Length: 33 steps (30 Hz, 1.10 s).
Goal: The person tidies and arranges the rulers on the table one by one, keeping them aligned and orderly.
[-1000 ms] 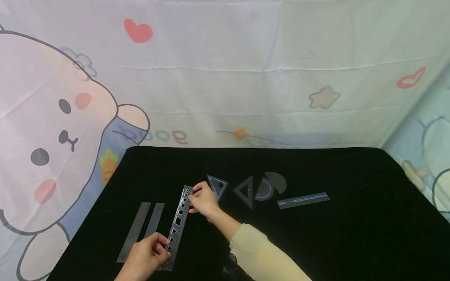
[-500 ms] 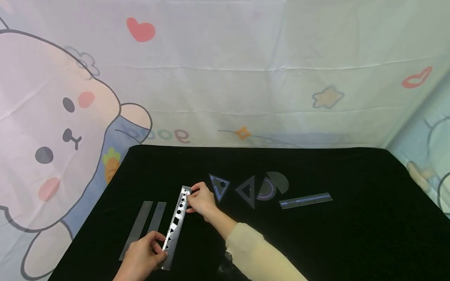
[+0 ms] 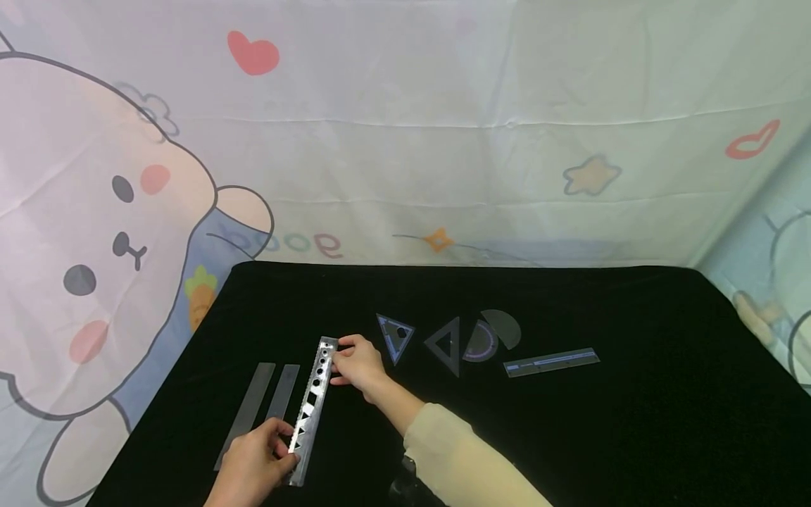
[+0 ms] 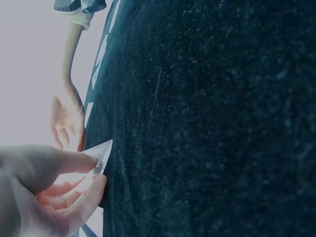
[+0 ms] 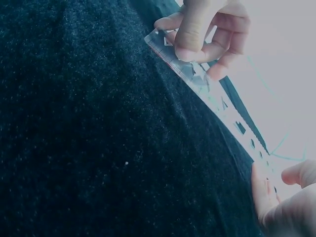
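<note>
A clear stencil ruler (image 3: 309, 412) with a row of cut-out shapes lies lengthwise between my two hands, close over the black cloth. My left hand (image 3: 255, 459) pinches its near end between thumb and fingers. At the far end, my right hand (image 3: 357, 366) holds the right edge. The right wrist view shows the cut-outs and edge markings, with the left thumb (image 5: 187, 47) pressed on the ruler's face. Left of it lie two plain clear rulers (image 3: 252, 398) side by side, their near parts partly hidden by my left hand.
Beyond my right hand lie two set squares (image 3: 396, 338), two overlapping protractors (image 3: 503, 328) and a ruler with a blue stripe (image 3: 551, 362). Black cloth (image 3: 633, 436) covers the table. A printed curtain (image 3: 405, 141) hangs behind it.
Both hands have shifted the stencil ruler slightly left, toward the two plain rulers. Its face now catches the light more brightly than one second ago. The other pieces stay put.
</note>
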{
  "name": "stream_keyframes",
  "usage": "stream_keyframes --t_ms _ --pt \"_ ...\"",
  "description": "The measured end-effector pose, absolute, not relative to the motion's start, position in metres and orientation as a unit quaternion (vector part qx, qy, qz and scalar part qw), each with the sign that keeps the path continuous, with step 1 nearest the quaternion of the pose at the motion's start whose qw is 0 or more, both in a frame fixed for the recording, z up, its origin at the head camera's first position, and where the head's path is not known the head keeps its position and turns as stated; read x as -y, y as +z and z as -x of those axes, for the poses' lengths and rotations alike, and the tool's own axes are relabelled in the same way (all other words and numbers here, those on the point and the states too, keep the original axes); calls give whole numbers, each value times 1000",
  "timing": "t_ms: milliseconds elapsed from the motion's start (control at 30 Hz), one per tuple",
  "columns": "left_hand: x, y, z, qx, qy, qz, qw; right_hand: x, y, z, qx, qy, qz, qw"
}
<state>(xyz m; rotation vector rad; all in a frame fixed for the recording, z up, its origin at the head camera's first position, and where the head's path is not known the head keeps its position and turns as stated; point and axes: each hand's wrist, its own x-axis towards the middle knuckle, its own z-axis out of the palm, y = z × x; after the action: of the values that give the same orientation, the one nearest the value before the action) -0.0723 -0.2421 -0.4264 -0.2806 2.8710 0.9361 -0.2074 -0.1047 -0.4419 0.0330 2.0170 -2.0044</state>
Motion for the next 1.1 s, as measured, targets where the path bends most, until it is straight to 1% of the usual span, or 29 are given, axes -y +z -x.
stream_keyframes --t_ms 200,467,833,1100 --pt "242 -425 73 -951 291 90 49 104 -441 207 -702 -696 -2 152" --pt "243 -423 74 -960 262 85 49 103 -441 206 -713 -680 8 171" --pt "244 -423 76 -961 254 85 70 100 -440 206 -720 -665 29 194" --pt "245 -422 76 -957 254 103 93 100 -440 205 -721 -662 33 203"
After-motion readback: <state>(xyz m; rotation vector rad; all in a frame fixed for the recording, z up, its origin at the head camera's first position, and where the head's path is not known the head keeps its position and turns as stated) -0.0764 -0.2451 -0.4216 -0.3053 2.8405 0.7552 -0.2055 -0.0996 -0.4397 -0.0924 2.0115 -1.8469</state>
